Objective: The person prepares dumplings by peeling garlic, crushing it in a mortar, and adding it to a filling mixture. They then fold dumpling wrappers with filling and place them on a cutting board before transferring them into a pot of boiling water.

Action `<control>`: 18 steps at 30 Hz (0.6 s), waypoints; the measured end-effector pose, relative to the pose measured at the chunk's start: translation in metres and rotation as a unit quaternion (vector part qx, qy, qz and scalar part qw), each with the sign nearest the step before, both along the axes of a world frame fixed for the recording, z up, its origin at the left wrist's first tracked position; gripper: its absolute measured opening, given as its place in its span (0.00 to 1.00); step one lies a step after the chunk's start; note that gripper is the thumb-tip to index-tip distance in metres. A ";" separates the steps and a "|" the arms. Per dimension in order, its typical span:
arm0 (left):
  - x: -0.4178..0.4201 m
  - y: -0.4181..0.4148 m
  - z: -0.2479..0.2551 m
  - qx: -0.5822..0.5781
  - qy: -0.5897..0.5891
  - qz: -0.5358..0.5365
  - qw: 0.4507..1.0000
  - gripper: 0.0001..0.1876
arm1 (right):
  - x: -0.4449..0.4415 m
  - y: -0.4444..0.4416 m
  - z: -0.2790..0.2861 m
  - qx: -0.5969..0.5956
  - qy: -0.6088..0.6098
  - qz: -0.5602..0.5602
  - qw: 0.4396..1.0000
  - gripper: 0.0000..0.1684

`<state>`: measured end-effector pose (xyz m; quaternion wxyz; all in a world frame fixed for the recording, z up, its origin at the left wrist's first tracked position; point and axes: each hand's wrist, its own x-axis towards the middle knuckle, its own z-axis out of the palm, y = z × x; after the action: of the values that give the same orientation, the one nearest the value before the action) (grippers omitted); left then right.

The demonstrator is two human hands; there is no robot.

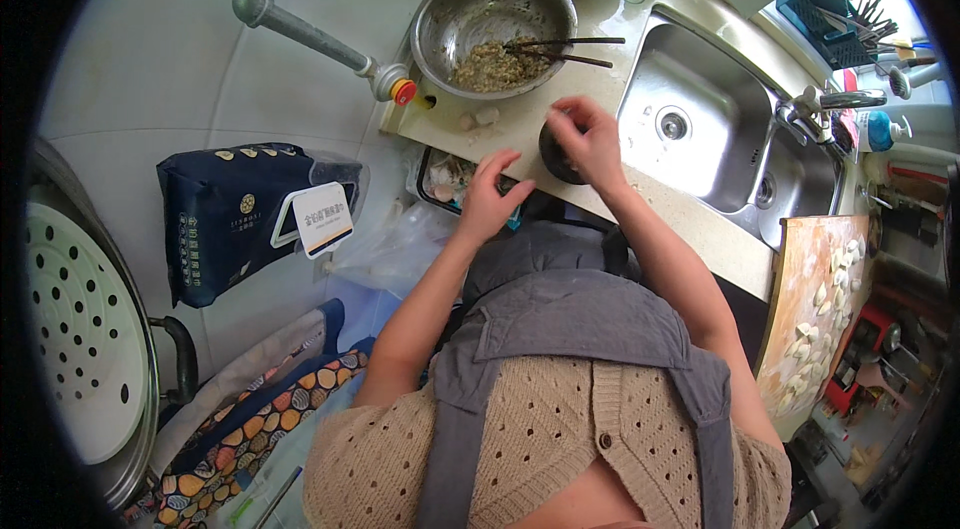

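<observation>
My left hand [491, 199] is held in the air by the counter's front edge, with thumb and fingers apart and nothing in it. Below it hangs a dark-rimmed waste bin [442, 184] with scraps inside. My right hand [589, 142] is over a small dark round dish [553, 154] at the counter's edge and covers part of it. Its fingers are curled, and I cannot tell whether they grip anything. Whitish pieces that look like eggshell [484, 116] lie on the counter. Behind them stands a steel mixing bowl [442, 11] of minced filling [491, 69], with dark chopsticks [577, 41] resting in it.
A double steel sink [697, 93] with a faucet [810, 105] is set into the counter at right. Dumplings lie on a floured wooden board [787, 281]. From the left wall a capped metal pipe [315, 41] juts out. A wipes pack [217, 229] hangs below it.
</observation>
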<state>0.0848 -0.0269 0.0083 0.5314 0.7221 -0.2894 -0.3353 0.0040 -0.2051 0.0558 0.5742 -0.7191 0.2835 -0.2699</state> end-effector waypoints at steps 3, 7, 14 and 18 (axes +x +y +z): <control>0.004 -0.035 0.012 0.034 -0.101 -0.051 0.993 0.43 | -0.003 -0.033 0.012 0.179 -0.150 -0.066 0.970 0.12; -0.002 -0.060 0.007 0.022 -0.126 -0.101 0.987 0.58 | -0.024 -0.051 0.057 0.172 -0.268 -0.042 0.947 0.14; -0.029 -0.069 0.014 0.048 -0.121 -0.052 0.990 0.65 | -0.033 -0.022 0.016 0.059 -0.044 0.001 0.997 0.13; -0.041 -0.070 0.007 0.014 -0.134 -0.036 0.990 0.66 | -0.028 -0.021 -0.002 0.069 0.007 0.018 0.997 0.16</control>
<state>0.0439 -0.0969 0.0157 0.4653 0.7568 -0.3796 -0.2581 -0.0239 -0.2261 0.0540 0.6251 -0.6845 0.2929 -0.2343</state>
